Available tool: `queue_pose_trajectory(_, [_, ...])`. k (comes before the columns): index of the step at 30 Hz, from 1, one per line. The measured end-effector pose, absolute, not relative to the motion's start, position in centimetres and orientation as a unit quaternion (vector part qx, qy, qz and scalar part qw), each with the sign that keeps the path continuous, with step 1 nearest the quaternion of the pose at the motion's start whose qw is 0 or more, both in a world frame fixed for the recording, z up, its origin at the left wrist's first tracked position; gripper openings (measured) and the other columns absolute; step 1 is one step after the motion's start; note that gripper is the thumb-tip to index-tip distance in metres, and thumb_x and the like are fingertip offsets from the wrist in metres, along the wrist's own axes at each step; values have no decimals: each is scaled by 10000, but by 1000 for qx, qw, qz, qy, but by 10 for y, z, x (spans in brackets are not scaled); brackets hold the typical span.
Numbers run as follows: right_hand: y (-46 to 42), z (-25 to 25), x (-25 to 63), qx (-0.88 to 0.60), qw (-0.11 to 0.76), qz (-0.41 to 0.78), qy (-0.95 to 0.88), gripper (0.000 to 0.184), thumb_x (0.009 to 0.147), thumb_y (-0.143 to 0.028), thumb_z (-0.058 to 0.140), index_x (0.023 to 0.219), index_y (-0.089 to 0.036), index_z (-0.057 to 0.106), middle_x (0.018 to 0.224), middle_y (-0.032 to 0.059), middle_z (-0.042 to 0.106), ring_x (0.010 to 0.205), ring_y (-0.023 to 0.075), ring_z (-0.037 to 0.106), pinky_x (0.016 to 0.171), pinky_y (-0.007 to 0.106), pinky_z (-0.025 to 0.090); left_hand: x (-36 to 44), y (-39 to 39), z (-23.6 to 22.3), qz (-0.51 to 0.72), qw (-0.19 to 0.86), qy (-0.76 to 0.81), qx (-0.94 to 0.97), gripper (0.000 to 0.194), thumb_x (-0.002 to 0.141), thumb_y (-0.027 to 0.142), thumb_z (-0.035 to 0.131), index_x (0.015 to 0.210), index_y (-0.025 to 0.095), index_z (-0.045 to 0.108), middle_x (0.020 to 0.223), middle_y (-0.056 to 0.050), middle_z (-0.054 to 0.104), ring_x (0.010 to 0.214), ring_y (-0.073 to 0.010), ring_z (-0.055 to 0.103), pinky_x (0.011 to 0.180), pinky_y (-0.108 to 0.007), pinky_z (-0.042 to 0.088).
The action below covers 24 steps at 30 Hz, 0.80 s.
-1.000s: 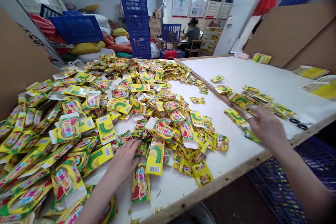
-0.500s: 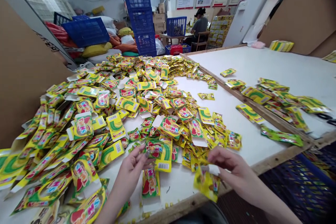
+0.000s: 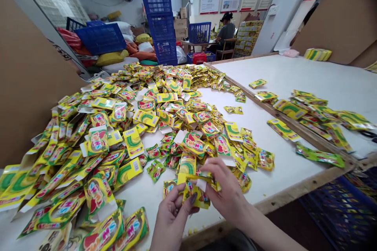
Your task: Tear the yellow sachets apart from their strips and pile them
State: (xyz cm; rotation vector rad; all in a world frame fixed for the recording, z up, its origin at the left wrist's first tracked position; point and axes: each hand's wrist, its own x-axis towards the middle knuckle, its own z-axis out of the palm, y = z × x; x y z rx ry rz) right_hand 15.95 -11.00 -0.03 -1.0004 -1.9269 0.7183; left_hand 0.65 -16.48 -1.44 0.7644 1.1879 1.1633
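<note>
My left hand (image 3: 173, 215) is closed, its thumb and fingers pinching a small yellow candy packet (image 3: 196, 198) low over the near part of the table. My right hand (image 3: 225, 190) comes in from the right, fingers closed around the same yellow bundle, where a white flap (image 3: 202, 185) shows between the hands. Fingers cover much of what is held. Just beyond them lies a yellow carton (image 3: 187, 163) with a green pattern, partly hidden. A green sachet (image 3: 156, 170) rests on the white tabletop left of it.
A large heap of yellow cartons (image 3: 97, 141) spreads over the left and middle of the table. Loose yellow sachets (image 3: 266, 159) lie on the right. A wooden strip (image 3: 312, 135) divides the tabletop. Blue crates (image 3: 160, 27) stand behind; a person (image 3: 226, 31) sits farther back.
My right hand has moved left with the yellow packet and meets my left hand. My left hand has shifted down and right; the green sachet it held is no longer in it.
</note>
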Motion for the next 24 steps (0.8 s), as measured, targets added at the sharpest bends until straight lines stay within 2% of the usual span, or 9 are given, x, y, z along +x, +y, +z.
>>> queue_pose_trajectory(2, [-117,-3,159,-450,429,384,-683,575,696,-181,633,1221,-233,405,1115,97,520,937,218,543,712,310,479,17,-169,-17,523,603,518,308,381,676,431,674,938,176,566,805,-66,718,730,-201,656,663,-302,533])
queue_pose_trajectory(3, [-121,-5,158,-456,416,459,-639,615,688,-231,657,1243,-227,393,1088,95,547,904,218,563,677,305,491,22,-171,-19,530,599,517,306,352,685,430,665,909,177,566,786,-62,718,718,-197,655,660,-297,531])
queue_pose_trajectory(6, [-133,-14,159,-437,379,602,-551,344,739,-345,621,1041,-189,570,859,60,640,775,201,606,640,295,503,28,-174,-23,512,567,524,376,279,720,422,628,851,179,586,808,-70,709,743,-199,646,684,-297,521])
queue_pose_trajectory(9, [-133,-22,170,-472,412,560,-542,255,764,-375,596,923,-176,607,731,44,652,640,172,601,566,269,491,11,-168,-19,456,430,588,512,275,787,393,541,981,204,585,836,-66,677,780,-206,626,753,-334,494])
queue_pose_trajectory(11, [-128,-25,181,-499,424,540,-529,301,761,-396,597,954,-167,580,565,5,608,450,121,518,418,222,421,-9,-160,-13,405,303,637,581,294,828,385,461,1051,215,548,889,-75,640,845,-227,598,786,-374,474])
queue_pose_trajectory(13, [-122,-26,189,-514,425,549,-504,332,738,-417,617,935,-154,565,452,-40,523,354,83,411,347,195,351,-25,-151,-8,340,213,676,618,319,846,405,400,1057,199,522,938,-95,604,898,-250,569,783,-402,467])
queue_pose_trajectory(19, [-120,-34,186,-473,429,615,-464,318,685,-387,673,876,-166,546,606,-35,524,452,82,440,391,205,422,1,-123,-11,170,42,712,680,660,748,562,488,1192,77,444,1120,-186,540,1037,-338,494,845,-467,425])
queue_pose_trajectory(22, [-121,-36,182,-471,442,613,-455,314,714,-381,649,920,-192,505,615,-48,521,485,80,447,424,191,424,18,-110,-14,113,16,721,683,650,742,413,568,1255,49,405,1088,-179,556,996,-326,523,791,-418,456])
queue_pose_trajectory(24, [-119,-34,184,-473,444,614,-450,315,725,-372,642,938,-199,487,598,-57,517,464,66,432,407,167,390,13,-107,-12,97,48,714,691,620,742,265,554,1292,51,365,1067,-165,565,983,-305,535,797,-401,456])
